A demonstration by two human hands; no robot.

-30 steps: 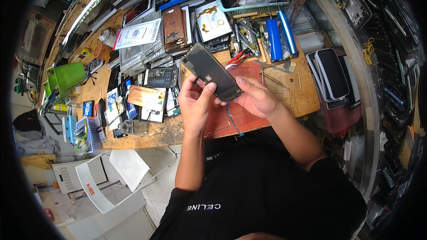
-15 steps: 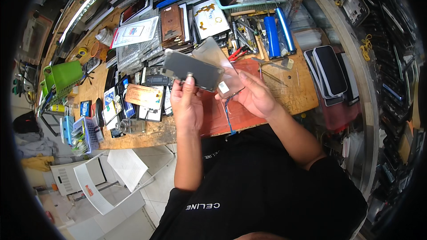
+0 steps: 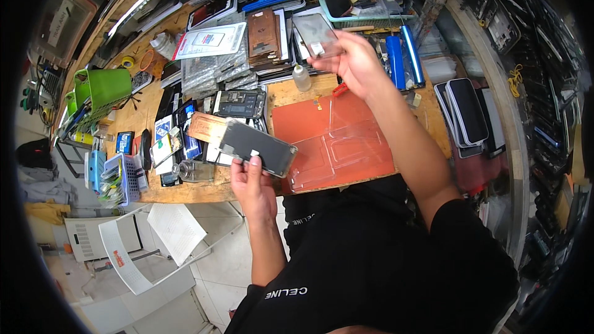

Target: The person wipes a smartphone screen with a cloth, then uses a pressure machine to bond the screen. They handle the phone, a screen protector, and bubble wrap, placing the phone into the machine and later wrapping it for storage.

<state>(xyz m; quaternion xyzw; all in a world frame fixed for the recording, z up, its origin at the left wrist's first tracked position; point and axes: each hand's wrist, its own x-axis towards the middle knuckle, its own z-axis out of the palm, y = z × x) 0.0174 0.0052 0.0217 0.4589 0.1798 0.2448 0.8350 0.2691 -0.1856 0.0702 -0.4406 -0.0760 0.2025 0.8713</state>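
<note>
My left hand grips the lower edge of a dark phone screen panel, thumb on top. The panel is tilted above the near left edge of an orange-red mat. Farther off to the right, my right hand pinches a thin grey see-through panel with a white sticker at its corner. That panel is held up in front of stacked parts at the back of the bench. On the mat lies a clear moulded plastic tray. A small clear bottle stands just behind the mat.
Left of the mat lie opened phones and a copper-coloured plate. Bubble-wrapped packs are stacked behind them. Blue cylinders, a teal basket and a green basket stand around. White-edged phones lie at right.
My right hand has moved up and away to the far side with the grey panel, apart from the left hand. My left hand has come nearer with the screen panel. The mat and bottle now show.
</note>
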